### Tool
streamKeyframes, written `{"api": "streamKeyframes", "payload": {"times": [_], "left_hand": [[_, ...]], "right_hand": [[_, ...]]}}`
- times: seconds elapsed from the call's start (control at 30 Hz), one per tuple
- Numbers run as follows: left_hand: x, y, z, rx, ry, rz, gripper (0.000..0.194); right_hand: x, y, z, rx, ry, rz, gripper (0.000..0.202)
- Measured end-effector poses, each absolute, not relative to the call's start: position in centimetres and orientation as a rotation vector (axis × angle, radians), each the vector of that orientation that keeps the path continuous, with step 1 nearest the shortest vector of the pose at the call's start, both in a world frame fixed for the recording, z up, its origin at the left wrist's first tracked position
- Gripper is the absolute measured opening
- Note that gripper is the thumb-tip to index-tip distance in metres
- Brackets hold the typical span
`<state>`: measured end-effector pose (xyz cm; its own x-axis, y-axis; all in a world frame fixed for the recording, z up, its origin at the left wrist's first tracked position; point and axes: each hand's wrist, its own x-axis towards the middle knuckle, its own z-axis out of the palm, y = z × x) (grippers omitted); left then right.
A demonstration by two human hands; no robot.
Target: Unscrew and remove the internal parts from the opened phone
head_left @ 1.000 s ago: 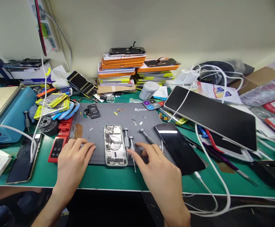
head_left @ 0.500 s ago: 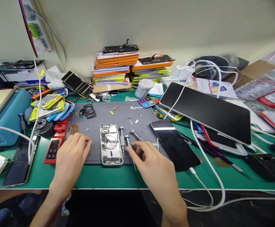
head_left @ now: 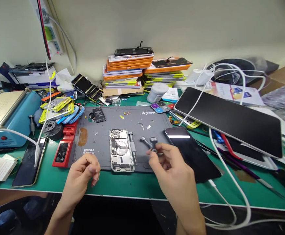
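My right hand (head_left: 175, 173) pinches a small grey screwdriver (head_left: 153, 142) by its upper part, its round cap showing above the fingers. Just left of those fingertips a second screwdriver (head_left: 146, 142) lies on the grey mat. Beside the opened phone (head_left: 122, 150), a third screwdriver (head_left: 132, 145) rests along the right edge. The phone's inner parts face up. Over the mat's front edge is my left hand (head_left: 83, 173), left of the phone, its fingers curled with thumb against them. Whether anything small is inside them is hidden.
Left of the mat (head_left: 103, 130) stand a red device (head_left: 62, 151) and a blue machine (head_left: 17, 120). A battery (head_left: 99, 115) and small metal bits lie on the mat. To the right are a dark phone (head_left: 191, 153), a large tablet (head_left: 230, 120) and white cables. Stacked boxes (head_left: 127, 67) stand behind.
My right hand has picked up a screwdriver from beside the phone and moved it right. My left hand has drawn back to the mat's front edge, fingers curling. The view has shifted slightly left.
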<state>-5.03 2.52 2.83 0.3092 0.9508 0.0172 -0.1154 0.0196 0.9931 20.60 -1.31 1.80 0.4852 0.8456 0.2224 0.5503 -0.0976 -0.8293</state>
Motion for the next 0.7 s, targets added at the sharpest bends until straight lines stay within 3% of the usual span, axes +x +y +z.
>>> {"api": "streamKeyframes", "payload": {"times": [0.13,0.3,0.7], "left_hand": [[-4.5,1.9,2.3,1.118,0.861,1.096,0.044],[-3.8,1.3,1.7,1.053,1.005,1.113,0.031],[-3.7,1.4,2.0,1.111,0.988,1.013,0.024]], "right_hand": [[18.2,-1.2,2.4,-1.302,-0.894,0.628,0.028],[14.0,-1.1,2.3,-1.152,-0.825,0.816,0.056],[11.7,-1.5,0.9,-0.866,-0.881,0.737,0.048]]}}
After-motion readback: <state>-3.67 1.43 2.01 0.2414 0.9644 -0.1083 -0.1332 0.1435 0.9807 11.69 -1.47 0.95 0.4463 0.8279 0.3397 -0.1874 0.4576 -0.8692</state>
